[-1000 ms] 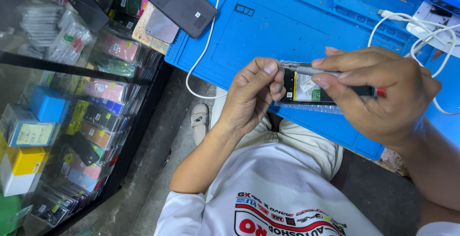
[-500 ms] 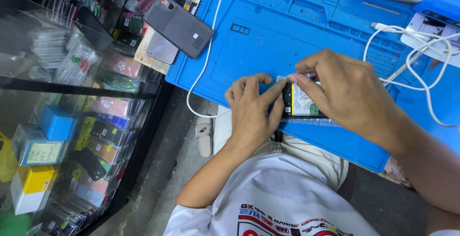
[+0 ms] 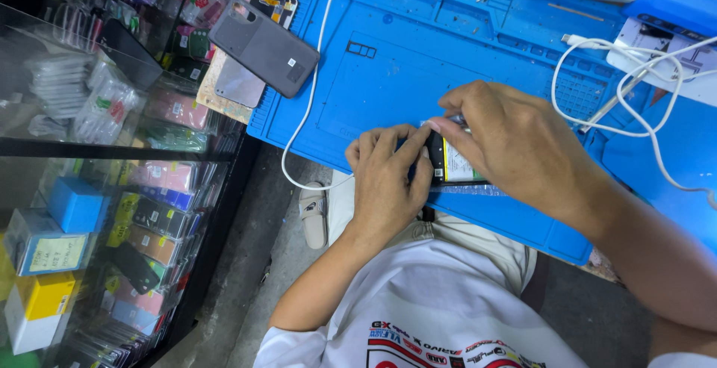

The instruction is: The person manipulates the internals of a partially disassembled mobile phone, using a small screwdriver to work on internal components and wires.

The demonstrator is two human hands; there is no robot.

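An opened phone (image 3: 449,165) with its battery showing lies on the near edge of the blue work mat (image 3: 418,69). My left hand (image 3: 387,178) grips the phone's left end, fingers curled over it. My right hand (image 3: 515,144) covers the phone's right part from above, fingertips pressing at its top edge. Most of the phone is hidden under both hands.
A grey phone back cover (image 3: 263,45) lies at the mat's far left corner, on other covers. White cables (image 3: 635,84) loop at the right, and one white cable (image 3: 310,99) hangs off the left edge. A glass display case (image 3: 112,189) of phone cases stands left.
Both hands have brought the phone down from in front of me onto the mat's near edge. The screwdriver seen earlier in my right hand no longer shows.
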